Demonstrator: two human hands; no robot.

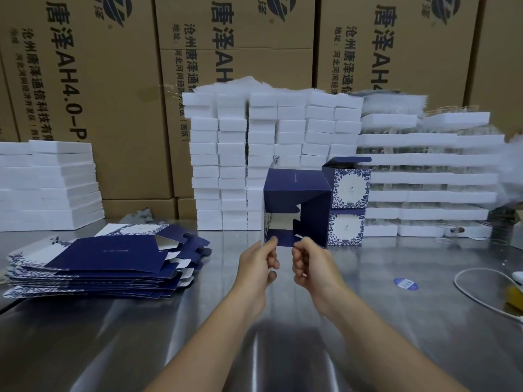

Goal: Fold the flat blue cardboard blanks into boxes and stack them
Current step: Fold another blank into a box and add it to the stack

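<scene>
A dark blue box (297,190) with its bottom flaps partly folded is held up over the steel table (198,321), its open end facing me. My left hand (259,264) pinches its lower left edge and my right hand (310,264) pinches the lower flap. A pile of flat blue blanks (107,261) lies at the left. Two finished boxes (349,210) with floral white fronts stand stacked one on the other just behind and right of the held box.
White foam trays are stacked at the left (48,185), centre (271,154) and right (424,176). Big brown cartons (90,80) form the back wall. A white cable (478,290), a blue sticker (405,284) and a tape roll (452,230) lie at the right.
</scene>
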